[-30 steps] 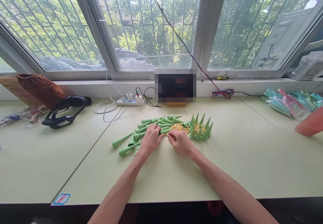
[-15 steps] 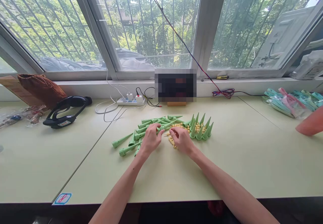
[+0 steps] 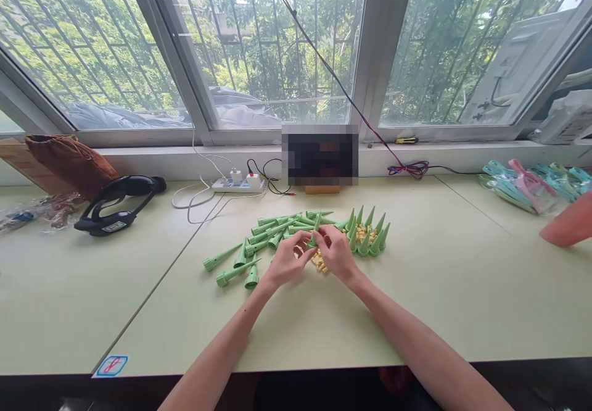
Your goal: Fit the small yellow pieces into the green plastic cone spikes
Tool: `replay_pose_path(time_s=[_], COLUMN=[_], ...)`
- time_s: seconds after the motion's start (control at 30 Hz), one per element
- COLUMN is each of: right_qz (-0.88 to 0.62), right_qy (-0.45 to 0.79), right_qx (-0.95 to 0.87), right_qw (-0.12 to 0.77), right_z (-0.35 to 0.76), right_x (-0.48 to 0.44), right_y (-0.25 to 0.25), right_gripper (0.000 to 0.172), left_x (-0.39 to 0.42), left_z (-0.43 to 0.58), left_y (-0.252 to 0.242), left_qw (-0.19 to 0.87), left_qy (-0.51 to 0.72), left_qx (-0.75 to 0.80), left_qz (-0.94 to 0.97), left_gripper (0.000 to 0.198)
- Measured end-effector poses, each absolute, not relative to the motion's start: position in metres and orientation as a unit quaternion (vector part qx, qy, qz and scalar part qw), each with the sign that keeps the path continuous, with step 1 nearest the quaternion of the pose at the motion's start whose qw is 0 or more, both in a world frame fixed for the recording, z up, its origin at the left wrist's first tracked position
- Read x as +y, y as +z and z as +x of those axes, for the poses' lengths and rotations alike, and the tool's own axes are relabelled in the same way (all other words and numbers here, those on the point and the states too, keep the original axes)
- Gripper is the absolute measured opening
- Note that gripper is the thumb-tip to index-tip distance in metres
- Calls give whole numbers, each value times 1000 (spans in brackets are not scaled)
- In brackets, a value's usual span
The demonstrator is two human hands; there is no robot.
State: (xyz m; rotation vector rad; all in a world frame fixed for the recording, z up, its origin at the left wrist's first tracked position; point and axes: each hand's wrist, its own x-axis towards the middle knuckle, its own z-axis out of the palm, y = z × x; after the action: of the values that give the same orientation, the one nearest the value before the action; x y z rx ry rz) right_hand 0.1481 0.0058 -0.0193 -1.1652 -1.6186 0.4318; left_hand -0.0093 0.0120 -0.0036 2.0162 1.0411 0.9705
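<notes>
A hollow green plastic spike (image 3: 317, 224) stands point-up between my two hands, over the front of the pile. My left hand (image 3: 290, 261) is closed round its lower end with thumb and fingers. My right hand (image 3: 338, 255) is pinched against the same spike from the right; whatever its fingertips hold is hidden. Under and beside the hands lie small yellow pieces (image 3: 319, 263), partly covered by my right hand. Several more green spikes (image 3: 230, 273) lie loosely to the left and behind. At the right, several green spikes (image 3: 364, 245) stand upright round more yellow pieces (image 3: 365, 232).
Behind the pile are a pixelated screen (image 3: 320, 157) on a stand and a white power strip (image 3: 238, 184) with cables. A black headset (image 3: 118, 204) and brown pouch (image 3: 69, 163) sit left. Bagged pastel items (image 3: 522, 186) and a reddish object (image 3: 568, 223) are far right.
My left hand has taken a green spike, tilted over the pile before, and now holds it upright. My hands have come together at it, the right hand lifting slightly from the yellow pieces.
</notes>
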Motion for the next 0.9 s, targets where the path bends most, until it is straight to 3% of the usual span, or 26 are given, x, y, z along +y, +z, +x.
replay_pose_path(time_s=[0.4, 0.7, 0.9], right_qz=[-457, -470, -491], right_qy=[170, 155, 117], right_qx=[-712, -716, -747], right_qw=[504, 491, 433], right_z=[148, 158, 168], right_x=[6, 12, 15], right_y=[-20, -23, -20], right_gripper=[25, 19, 21], left_x=[12, 18, 13], left_z=[-8, -11, -9], left_y=[-2, -5, -1], left_qw=[287, 266, 261], left_qy=[351, 413, 434], left_qx=[425, 470, 476], left_qz=[783, 733, 719], left_gripper=[12, 20, 17])
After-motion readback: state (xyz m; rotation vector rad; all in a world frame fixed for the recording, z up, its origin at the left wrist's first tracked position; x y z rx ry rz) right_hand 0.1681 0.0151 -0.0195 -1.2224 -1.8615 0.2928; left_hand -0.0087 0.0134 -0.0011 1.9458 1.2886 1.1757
